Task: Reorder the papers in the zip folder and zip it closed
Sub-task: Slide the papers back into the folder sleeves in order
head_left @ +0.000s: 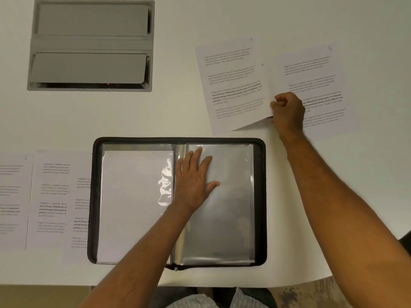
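Scene: I look straight down at a white table, my two bare arms reaching forward from the bottom edge.
Zip folder: the zip folder lies open flat in front of me, dark zipper edge all round, clear plastic sleeves inside; a blank-looking sheet sits in the left-hand sleeve, and the right-hand sleeve looks empty.
Left hand: my left hand lies flat, fingers spread, pressing on the right-hand sleeve just beside the spine.
Right hand: my right hand is curled, pinching the near edge of the page marked 4, beyond the folder to the right.
Other pages: the page marked 5 lies partly under my right hand; more printed pages lie left of the folder, one tucked under its edge.
Table fitting: a grey hatch is set into the table, far left.
Risk: I judge my pinch could drag page 5 along or crease page 4.
Risk: the slick sleeve may buckle when a page goes in, if my left hand lifts.
Risk: misreading the faint corner numbers would spoil the order.
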Tool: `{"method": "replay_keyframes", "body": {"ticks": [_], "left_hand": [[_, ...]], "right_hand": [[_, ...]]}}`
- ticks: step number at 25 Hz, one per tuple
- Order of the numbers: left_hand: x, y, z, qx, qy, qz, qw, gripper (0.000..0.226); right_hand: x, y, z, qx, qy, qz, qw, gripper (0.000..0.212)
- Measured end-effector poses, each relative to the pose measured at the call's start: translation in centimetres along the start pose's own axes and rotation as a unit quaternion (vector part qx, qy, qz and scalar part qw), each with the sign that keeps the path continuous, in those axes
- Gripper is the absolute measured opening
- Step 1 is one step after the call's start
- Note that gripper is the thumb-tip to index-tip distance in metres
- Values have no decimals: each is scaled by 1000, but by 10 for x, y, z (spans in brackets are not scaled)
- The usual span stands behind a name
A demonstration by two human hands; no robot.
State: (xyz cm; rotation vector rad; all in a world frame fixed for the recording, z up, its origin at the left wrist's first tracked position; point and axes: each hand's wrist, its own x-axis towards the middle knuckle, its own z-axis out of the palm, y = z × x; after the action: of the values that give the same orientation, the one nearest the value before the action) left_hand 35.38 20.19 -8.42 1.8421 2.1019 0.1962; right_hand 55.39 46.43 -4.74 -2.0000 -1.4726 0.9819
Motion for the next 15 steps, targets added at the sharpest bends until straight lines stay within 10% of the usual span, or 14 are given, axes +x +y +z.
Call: {"method": "replay_keyframes", "body": {"ticks": [7, 12, 15], "left_hand": [[13, -6, -20, -169, -2, -41, 985, 56], [17, -14, -92, -658, 3, -367, 657, 46], [-1, -42, -117, -695, -28, -383, 607, 75]], "right_hand": [[-64, -14, -13, 198, 18, 50, 979, 18], [-151, -4, 4, 274, -1, 104, 956, 11], [-211, 5, 20, 277, -21, 114, 954, 10]]}}
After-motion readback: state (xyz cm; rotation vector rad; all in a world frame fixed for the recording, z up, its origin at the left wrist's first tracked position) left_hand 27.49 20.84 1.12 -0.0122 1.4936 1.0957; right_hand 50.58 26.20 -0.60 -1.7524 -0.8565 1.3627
